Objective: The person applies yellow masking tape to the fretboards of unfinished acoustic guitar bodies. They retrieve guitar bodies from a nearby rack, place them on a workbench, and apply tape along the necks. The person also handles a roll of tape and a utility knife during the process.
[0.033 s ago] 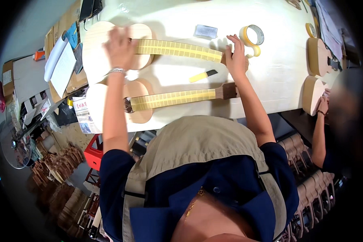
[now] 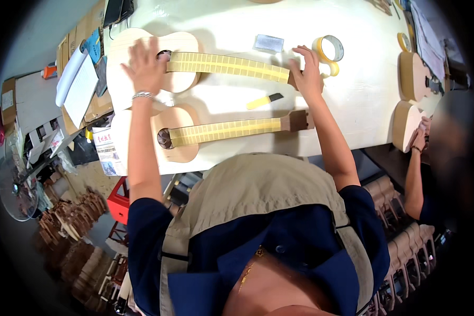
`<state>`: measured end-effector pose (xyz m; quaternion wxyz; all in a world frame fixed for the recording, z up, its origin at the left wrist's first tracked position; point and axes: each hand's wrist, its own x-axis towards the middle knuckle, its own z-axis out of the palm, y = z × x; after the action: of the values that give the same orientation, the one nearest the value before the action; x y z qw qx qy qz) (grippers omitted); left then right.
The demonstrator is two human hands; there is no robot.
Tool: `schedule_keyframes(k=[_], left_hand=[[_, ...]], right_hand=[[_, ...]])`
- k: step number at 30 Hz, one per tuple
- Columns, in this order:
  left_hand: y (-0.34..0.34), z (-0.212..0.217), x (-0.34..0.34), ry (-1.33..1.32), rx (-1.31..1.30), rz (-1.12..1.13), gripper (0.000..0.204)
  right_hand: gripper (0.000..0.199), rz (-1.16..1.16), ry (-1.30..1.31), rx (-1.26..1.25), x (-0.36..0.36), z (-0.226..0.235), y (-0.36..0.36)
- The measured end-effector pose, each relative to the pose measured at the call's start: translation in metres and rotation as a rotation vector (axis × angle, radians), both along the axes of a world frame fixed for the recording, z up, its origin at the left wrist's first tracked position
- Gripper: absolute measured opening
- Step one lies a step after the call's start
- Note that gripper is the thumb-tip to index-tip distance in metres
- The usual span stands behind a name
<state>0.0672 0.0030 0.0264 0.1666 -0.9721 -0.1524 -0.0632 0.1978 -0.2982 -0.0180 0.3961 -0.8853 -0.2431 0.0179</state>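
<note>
Nothing has shifted since the earlier frame: both hands rest as before on the far unfinished ukulele [image 2: 158, 66], which lies flat on the white table [image 2: 363, 100] with its fretboard covered in yellow masking tape. The left hand [image 2: 145, 68] lies palm down on the pale body, fingers spread apart and flat over the sound hole, gripping nothing. The right hand [image 2: 306, 73] presses on the headstock end of the neck, fingers loosely apart and extended, not clamped. Just beyond the right fingertips sits a roll of yellow tape [image 2: 329, 50], and just left of them a small grey block [image 2: 269, 43]. Nearer the person than the right hand's fingers lie a yellow-handled knife [image 2: 263, 100] and a second taped ukulele [image 2: 221, 131]. Far right, another person's hand [image 2: 418, 138] touches a ukulele body [image 2: 405, 124].
</note>
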Motion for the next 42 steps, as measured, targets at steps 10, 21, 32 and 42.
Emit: schedule_keyframes(k=[10, 21, 32, 42], left_hand=[[0.078, -0.032, -0.05, -0.357, -0.317, 0.133, 0.055], [0.078, -0.025, -0.047, -0.331, -0.3, 0.156, 0.057], [0.075, -0.025, -0.052, -0.366, -0.453, 0.132, 0.049], [0.036, -0.019, -0.027, -0.449, -0.74, 0.187, 0.022]], right_hand=[[0.028, 0.384, -0.03, -0.108, 0.051, 0.043, 0.114], [0.027, 0.708, -0.67, -0.166, -0.068, 0.038, 0.217], [0.023, 0.77, -0.66, -0.338, -0.053, 0.034, 0.239], [0.022, 0.184, -0.203, 0.115, -0.034, 0.023, 0.113]])
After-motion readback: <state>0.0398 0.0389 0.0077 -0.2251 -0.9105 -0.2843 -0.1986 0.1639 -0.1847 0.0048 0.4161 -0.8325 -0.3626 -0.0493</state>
